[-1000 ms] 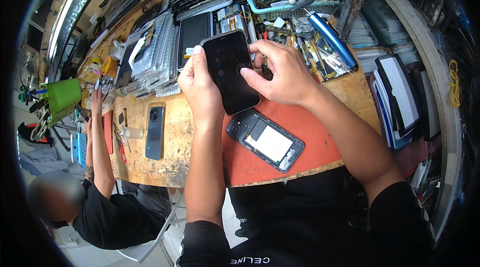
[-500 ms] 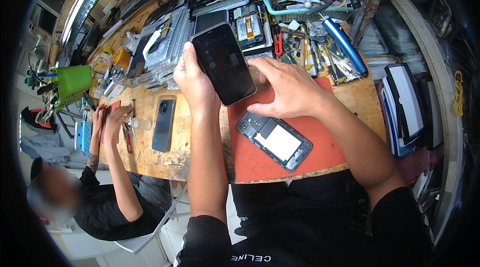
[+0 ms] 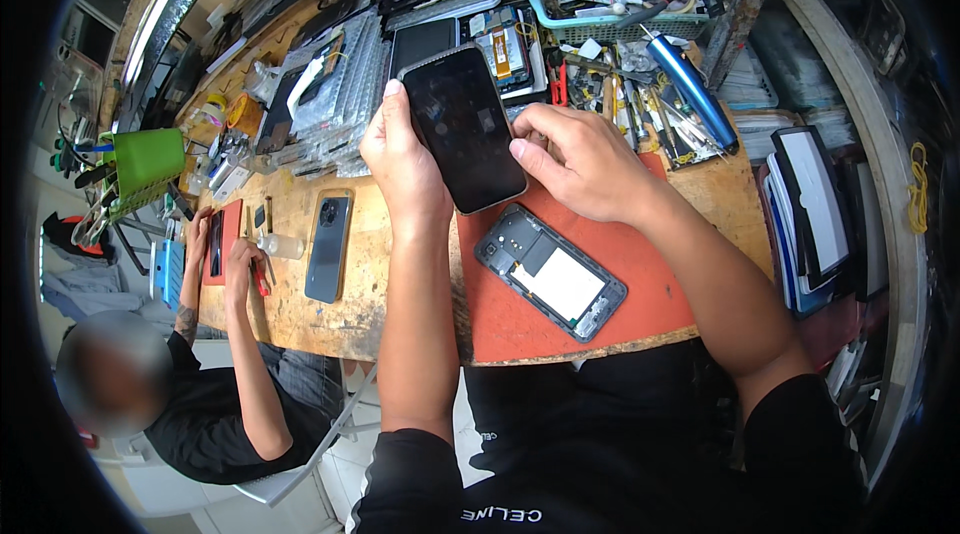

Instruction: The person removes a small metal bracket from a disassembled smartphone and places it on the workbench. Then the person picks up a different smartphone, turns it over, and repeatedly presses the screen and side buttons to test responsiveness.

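Observation:
My left hand (image 3: 405, 159) holds a dark smartphone (image 3: 462, 129) upright at a tilt, its thumb along the left edge and the other fingers hidden behind. The phone's black screen faces me, with faint marks on it. At the phone's right edge is my right hand (image 3: 580, 159), fingers curled and the thumb tip against the side. Below both hands an opened phone body (image 3: 552, 272) lies on a red mat (image 3: 650, 309); its inside shows a white battery area and a dark frame.
Left of my arm lies another phone (image 3: 326, 244). Farther left a co-worker's hands (image 3: 240, 269) work at a red pad. Behind stand bubble-wrapped parts (image 3: 345, 99), a teal basket (image 3: 615, 29) of supplies, scattered hand tools (image 3: 625, 109) and a blue cylindrical tool (image 3: 690, 94).
The smartphone and my left hand have shifted slightly right. My right hand has drawn its spread fingers and thumb together at the phone's edge. The co-worker's near hand has moved down toward the table edge.

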Demonstrator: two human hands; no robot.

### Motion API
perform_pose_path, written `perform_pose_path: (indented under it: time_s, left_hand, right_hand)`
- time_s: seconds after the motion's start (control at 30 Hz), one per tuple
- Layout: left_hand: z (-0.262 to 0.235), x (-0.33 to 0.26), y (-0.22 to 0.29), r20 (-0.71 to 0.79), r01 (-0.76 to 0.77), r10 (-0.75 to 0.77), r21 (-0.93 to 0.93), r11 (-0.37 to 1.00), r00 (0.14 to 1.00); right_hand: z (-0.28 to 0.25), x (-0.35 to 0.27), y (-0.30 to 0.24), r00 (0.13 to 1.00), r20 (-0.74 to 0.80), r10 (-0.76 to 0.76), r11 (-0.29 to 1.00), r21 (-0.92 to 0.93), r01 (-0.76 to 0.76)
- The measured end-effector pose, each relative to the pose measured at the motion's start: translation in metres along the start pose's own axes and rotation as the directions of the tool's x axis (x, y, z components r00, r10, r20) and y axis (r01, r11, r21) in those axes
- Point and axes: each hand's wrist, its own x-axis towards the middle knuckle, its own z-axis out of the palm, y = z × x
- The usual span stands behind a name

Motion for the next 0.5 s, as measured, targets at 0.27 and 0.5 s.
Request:
perform_pose_path:
  time_s: [0.27,0.5]
  left_hand:
    - [0.014,-0.013,-0.001,0.069,0.037,-0.041,0.059,0.998,0.997]
    - [0.017,-0.025,-0.007,0.101,0.044,-0.052,0.077,0.996,0.994]
  right_hand:
    - [-0.010,0.006,-0.003,0.980,-0.198,0.010,1.000,0.029,-0.004]
    - [-0.012,0.003,-0.005,0.986,-0.161,0.044,0.998,0.058,-0.035]
